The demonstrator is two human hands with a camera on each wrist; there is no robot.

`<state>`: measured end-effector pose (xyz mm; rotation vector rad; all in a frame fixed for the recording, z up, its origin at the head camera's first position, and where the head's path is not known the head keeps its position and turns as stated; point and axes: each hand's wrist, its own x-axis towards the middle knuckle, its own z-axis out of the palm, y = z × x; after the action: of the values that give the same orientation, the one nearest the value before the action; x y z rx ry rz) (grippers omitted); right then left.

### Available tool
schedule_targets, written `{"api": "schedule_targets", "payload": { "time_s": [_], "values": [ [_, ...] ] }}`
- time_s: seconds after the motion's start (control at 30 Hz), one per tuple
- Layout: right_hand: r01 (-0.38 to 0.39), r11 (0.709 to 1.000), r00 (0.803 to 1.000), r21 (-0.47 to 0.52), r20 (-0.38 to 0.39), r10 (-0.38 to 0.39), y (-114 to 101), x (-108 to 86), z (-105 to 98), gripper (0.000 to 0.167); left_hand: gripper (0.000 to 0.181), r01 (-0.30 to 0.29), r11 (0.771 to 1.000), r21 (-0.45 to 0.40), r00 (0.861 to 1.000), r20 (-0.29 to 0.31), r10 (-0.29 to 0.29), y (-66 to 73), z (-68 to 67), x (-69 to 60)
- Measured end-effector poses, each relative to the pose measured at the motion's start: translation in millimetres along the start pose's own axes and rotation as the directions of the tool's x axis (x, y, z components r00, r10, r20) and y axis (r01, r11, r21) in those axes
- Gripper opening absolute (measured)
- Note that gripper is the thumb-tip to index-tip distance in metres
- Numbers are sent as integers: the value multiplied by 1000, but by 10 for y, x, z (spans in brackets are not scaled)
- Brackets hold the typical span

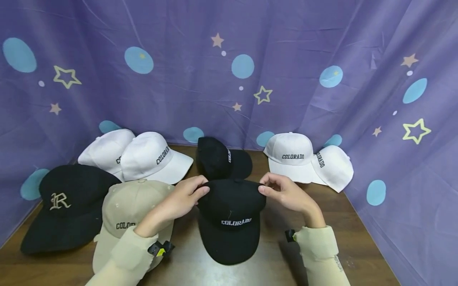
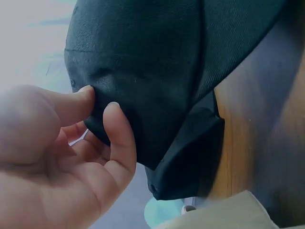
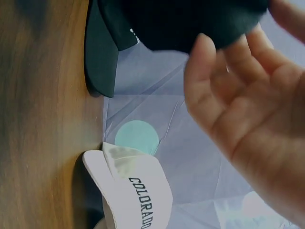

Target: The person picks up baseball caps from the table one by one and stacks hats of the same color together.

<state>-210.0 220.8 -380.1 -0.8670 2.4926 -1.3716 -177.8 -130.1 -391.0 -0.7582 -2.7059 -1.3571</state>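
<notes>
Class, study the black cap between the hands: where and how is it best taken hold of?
Probably by the far side edges of the black cap's crown, one hand from each side, as the left hand and right hand pinch now: its brim points toward the person, leaving those edges reachable.

cream sleeves (image 1: 318, 250) | wide cuffs (image 1: 136, 240) | black wrist devices (image 1: 154, 249) | yellow patch (image 1: 161, 252), left device | dark marking (image 1: 338, 263), right sleeve

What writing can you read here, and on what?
"COLORADO": held black cap
"COLORADO": front-left white cap
"COLORADO": inner right white cap
"RADO", start unclear: outer right white cap
"COLOR", rest unclear: beige cap
"CO", rest hidden: back-left white cap
"R": large black cap
Too blurred: rear black cap; right sleeve marking.
</notes>
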Motion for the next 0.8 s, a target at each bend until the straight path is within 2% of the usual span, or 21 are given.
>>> {"api": "schedule_targets", "payload": {
  "time_s": [0.13, 0.23, 0.5, 0.67, 0.8],
  "values": [
    [3, 1000, 993, 28, 119, -6, 42, -12, -15, 14, 11, 10, 1000, 12, 1000, -12, -10, -31, -29, -4],
    [5, 999, 985, 33, 169, -10, 90, 1, -3, 19, 10, 35, 999, 8, 999, -8, -35, -58, -47, -4],
    [-26, 998, 989, 61, 148, 17, 148, 74, 110, 19, 12, 99, 994, -38, 995, 4, -99, -81, -73, -7],
    [-34, 997, 988, 73, 151, 22, 185, 129, 194, 18, 18, 112, 993, -42, 993, -38, -113, -103, -64, -13],
    [-41, 997, 989, 71, 147, 31, 225, 159, 239, 17, 22, 116, 993, -11, 991, -60, -116, -115, -55, -9]
  ]
}}
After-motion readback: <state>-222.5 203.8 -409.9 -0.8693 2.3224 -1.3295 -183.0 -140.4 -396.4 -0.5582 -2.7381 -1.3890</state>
